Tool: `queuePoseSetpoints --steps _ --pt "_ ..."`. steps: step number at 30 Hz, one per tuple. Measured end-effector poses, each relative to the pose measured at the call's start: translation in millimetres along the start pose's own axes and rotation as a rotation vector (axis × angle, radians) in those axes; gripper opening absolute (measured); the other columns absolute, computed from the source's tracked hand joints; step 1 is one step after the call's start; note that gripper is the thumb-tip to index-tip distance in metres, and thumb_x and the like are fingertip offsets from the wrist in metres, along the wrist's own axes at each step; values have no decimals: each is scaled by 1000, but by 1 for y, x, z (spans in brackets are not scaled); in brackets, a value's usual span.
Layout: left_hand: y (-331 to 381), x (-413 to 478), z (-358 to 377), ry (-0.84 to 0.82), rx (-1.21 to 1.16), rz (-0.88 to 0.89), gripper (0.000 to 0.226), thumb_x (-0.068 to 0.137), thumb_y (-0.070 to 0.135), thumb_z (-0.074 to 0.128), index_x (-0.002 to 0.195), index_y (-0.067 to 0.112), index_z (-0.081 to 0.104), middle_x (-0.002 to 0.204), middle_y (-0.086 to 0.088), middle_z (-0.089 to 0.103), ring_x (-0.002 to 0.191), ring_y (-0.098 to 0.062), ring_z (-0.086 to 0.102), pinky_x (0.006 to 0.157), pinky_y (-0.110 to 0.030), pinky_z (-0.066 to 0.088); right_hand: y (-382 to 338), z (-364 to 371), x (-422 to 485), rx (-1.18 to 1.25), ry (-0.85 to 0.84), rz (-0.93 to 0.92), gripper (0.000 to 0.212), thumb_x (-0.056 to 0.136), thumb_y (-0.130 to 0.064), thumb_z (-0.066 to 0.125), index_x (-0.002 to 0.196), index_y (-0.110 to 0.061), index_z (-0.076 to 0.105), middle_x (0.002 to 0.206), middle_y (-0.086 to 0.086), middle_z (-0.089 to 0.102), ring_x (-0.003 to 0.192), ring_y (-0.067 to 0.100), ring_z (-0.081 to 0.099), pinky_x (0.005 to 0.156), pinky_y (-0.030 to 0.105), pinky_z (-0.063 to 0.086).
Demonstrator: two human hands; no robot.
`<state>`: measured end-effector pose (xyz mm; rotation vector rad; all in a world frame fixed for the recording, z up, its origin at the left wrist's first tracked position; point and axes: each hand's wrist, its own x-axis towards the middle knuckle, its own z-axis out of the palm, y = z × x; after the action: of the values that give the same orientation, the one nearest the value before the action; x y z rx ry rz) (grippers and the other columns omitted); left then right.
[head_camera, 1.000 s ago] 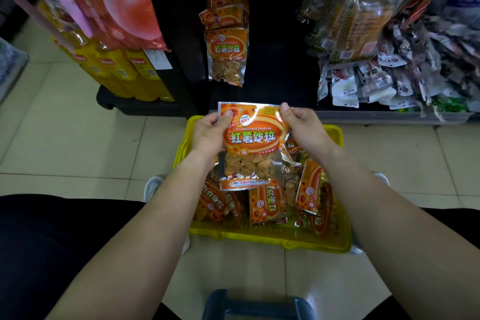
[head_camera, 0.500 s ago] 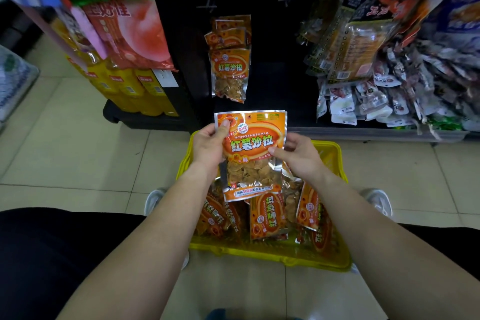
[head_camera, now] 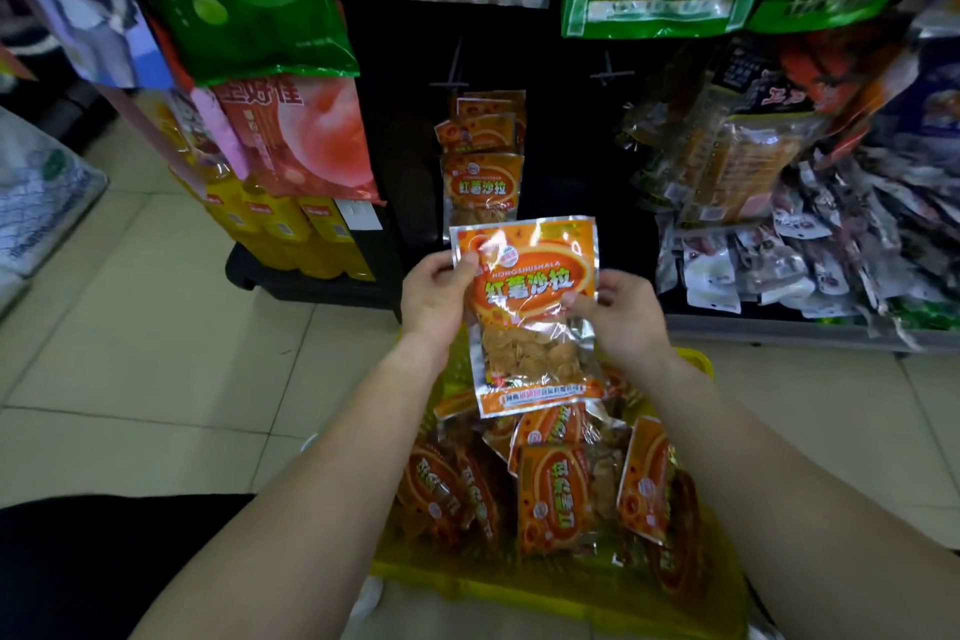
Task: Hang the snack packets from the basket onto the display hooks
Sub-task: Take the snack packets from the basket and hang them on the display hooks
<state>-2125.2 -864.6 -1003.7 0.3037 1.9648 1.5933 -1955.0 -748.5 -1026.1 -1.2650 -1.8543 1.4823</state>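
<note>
Rising from the yellow plastic basket (head_camera: 493, 582), the orange foil snack packet (head_camera: 524, 286) is being squared for hooking, left grip (head_camera: 434, 296) and right grip (head_camera: 623, 317) clamping it.

A: What are the hands doing?
B: The left hand (head_camera: 436, 296) is pinching the left edge of a glossy orange foil snack packet (head_camera: 524, 286). The right hand (head_camera: 623, 317) is pinching its right edge, holding it upright over the yellow plastic basket (head_camera: 693, 361).
A: And farther off?
B: Matching orange packets (head_camera: 480, 182) are hanging on the black display rack (head_camera: 561, 161), just beyond.
</note>
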Motion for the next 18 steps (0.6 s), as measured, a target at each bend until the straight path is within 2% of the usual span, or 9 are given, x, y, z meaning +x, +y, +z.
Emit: queuePoseSetpoints --steps 3,5,7,10,14,18 --pt "5 21 -3 -3 -17 -5 28 87 36 75 109 20 70 98 2 76 94 -15 73 88 -40 59 -15 0 30 -34 36 -44 8 85 -24 79 89 -20 73 89 -1 76 88 17 71 83 42 58" --pt "7 34 -6 0 2 11 29 89 33 74 114 20 69 102 3 74 101 -14 70 96 -40 55 -25 1 51 -51 51 -72 8 86 -25 78 88 -21 72 91 -2 75 91 17 71 82 39 57" --pt "7 47 -10 5 27 15 26 91 27 71 116 20 67 102 4 72 103 -16 68 96 -37 54 -33 4 70 -64 71 -88 10 86 -28 78 89 -20 71 92 -3 75 90 14 70 81 37 56" --pt "0 64 -12 -22 62 -10 28 94 22 68 121 16 66 99 4 71 101 -20 69 83 -31 56 -37 16 96 -108 99 -93 13 88 -29 76 94 -21 69 95 -3 72 86 13 67 76 33 54" --pt "-19 90 -9 -42 141 -14 31 94 20 67 125 15 64 103 0 71 102 -18 68 98 -37 53 -28 42 141 -157 138 -79 17 90 -31 73 101 -20 69 97 -3 71 87 15 68 76 36 58" --pt "-38 118 -1 -36 140 -32 30 95 17 66 125 16 62 109 -3 71 105 -21 68 102 -38 51 -14 79 187 -224 113 -82 18 88 -31 75 102 -20 70 94 -6 68 88 13 63 78 31 53"
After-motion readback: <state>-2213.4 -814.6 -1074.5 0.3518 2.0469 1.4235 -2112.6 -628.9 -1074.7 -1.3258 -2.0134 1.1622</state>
